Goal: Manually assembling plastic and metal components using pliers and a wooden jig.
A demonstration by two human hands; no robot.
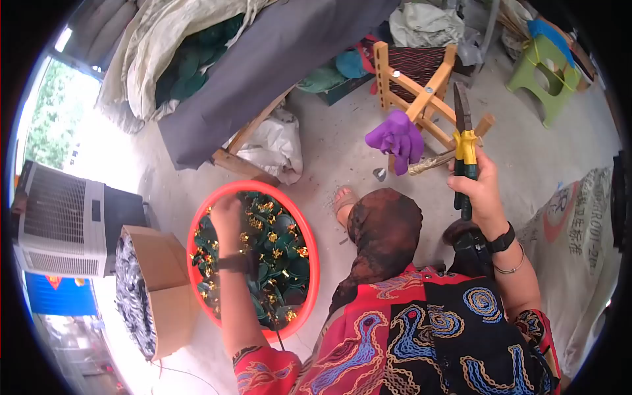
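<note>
My left hand [227, 220] is over the far left part of a red-rimmed oval basin [315, 263]. Its fingers are blurred and partly turned away, so what they hold, if anything, does not show. Heaped in the basin are many dark green pieces [299, 266] with shiny gold bits on them. Off to the right, my right hand [484, 187] is closed round long-nosed pliers [466, 148] with yellow and dark green handles. Their long dark jaws point away from me, slightly apart. Just left of the pliers, a purple cloth bundle [397, 140] is on a wooden folding stool [428, 92].
Left of the basin stand a cardboard box [172, 283] of dark material and a grey air cooler [62, 217]. A grey cloth [250, 72] drapes over a wooden frame ahead. A green plastic stool [543, 76] stands far right, and a white woven sack [576, 243] nearer.
</note>
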